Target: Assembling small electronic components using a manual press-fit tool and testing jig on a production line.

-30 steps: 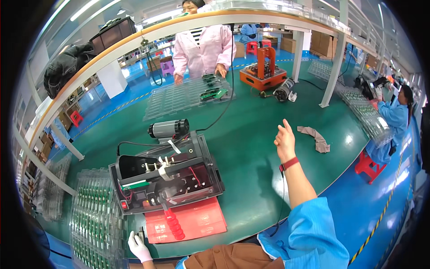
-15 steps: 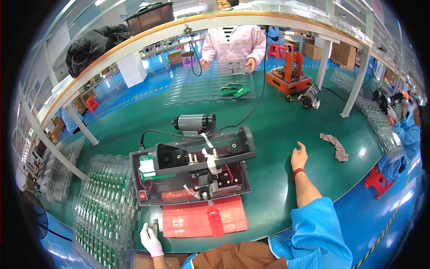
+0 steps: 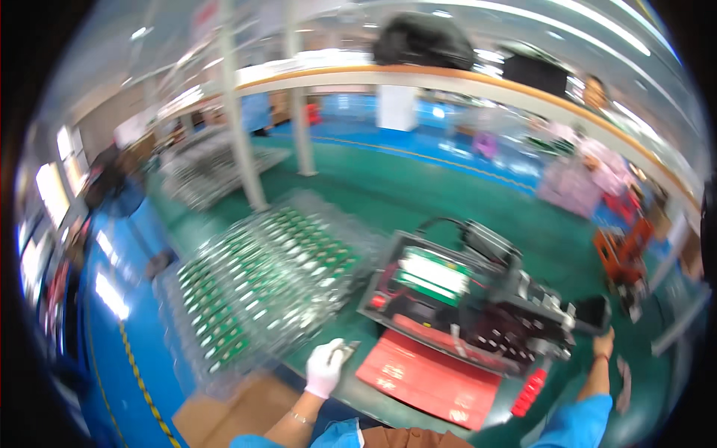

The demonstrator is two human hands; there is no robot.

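Observation:
My left hand [image 3: 324, 368], in a white glove, is at the table's front edge. Its fingers are closed on a small grey metal piece [image 3: 348, 350], blurred. My bare right hand [image 3: 603, 344], a red band at its wrist, is beside the dark block [image 3: 592, 314] at the right end of a grey-black test fixture [image 3: 478, 340]. Its fingers are smeared, and whether they touch the block cannot be told. A green circuit board with a bright white face [image 3: 435, 275] sits in the fixture's left part. A ribbed red handle [image 3: 529, 393] sticks out in front.
Clear trays of green circuit boards [image 3: 258, 280] lie left of the fixture. A red sheet [image 3: 429, 379] is under its front edge. An orange machine [image 3: 624, 252] stands at the right. Across the table is a person in pink [image 3: 586, 175]. A cardboard box [image 3: 231, 411] is below the left edge.
The view has swung left, so the fixture and trays appear farther right. My right hand has moved from bare table to the fixture's right end. My left hand stays by the metal piece.

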